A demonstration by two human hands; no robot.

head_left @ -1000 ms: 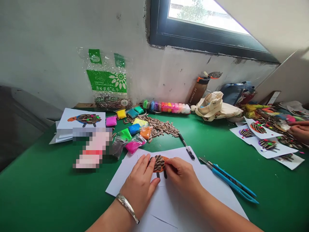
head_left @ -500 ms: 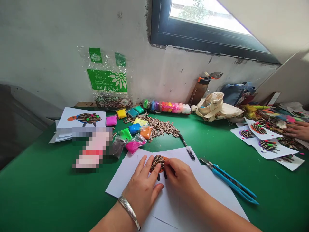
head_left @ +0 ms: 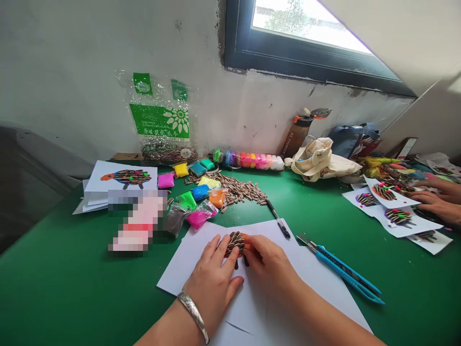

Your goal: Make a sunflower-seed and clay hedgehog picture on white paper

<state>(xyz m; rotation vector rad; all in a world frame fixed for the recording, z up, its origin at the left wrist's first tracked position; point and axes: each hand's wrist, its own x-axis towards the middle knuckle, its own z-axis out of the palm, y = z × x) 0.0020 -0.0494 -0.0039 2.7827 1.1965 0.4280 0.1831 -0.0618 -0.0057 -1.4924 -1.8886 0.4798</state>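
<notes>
A small turtle-like figure, with striped sunflower seeds for a shell, orange clay at its edge and dark legs, lies on white paper. My left hand, wearing a silver bracelet, rests flat with fingers spread, the fingertips touching the seed shell. At the figure's right edge, my right hand has its thumb and fingers pinched together. Whatever lies between those fingertips is hidden. A black pen lies on the paper's far edge, and a blue utility knife is to the right.
Loose sunflower seeds and several clay packets lie beyond the paper. Finished turtle pictures are stacked at left, others at right beside another person's hands. A bottle and cloth bag stand along the wall.
My hands stay at the figure, with only slight finger movement by the right one. At the far right, the other person's hands have come further into view.
</notes>
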